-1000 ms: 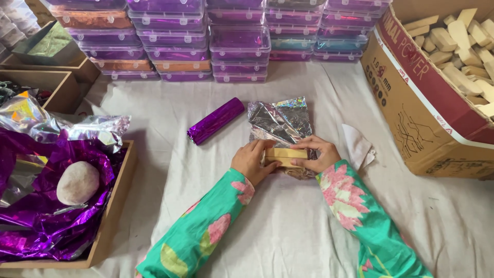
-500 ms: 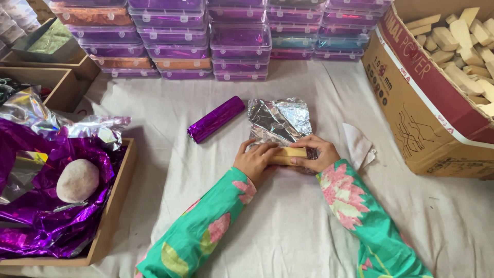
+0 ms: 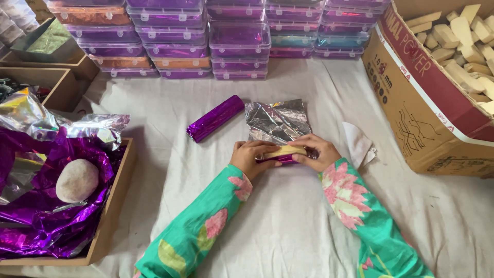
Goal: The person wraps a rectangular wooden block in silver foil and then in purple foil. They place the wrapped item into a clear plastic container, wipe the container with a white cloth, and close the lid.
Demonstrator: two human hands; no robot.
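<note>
My left hand [image 3: 250,156] and my right hand [image 3: 315,152] both grip a pale yellow bar [image 3: 284,151] lying on a crinkled foil sheet [image 3: 277,120], silver on top and purple underneath. The near edge of the foil folds up around the bar between my fingers. A finished bar wrapped in purple foil [image 3: 214,118] lies on the white cloth to the left of the sheet, apart from my hands.
A wooden tray [image 3: 110,221] at left holds loose purple foil and a round grey stone [image 3: 77,179]. Stacked clear boxes [image 3: 239,38] line the back. A cardboard box [image 3: 418,110] at right holds pale wooden pieces. A white paper scrap [image 3: 358,143] lies beside my right hand.
The foil's near edge has been rolled up over the bar, which has turned away from me on the sheet. My hands stayed on it.
</note>
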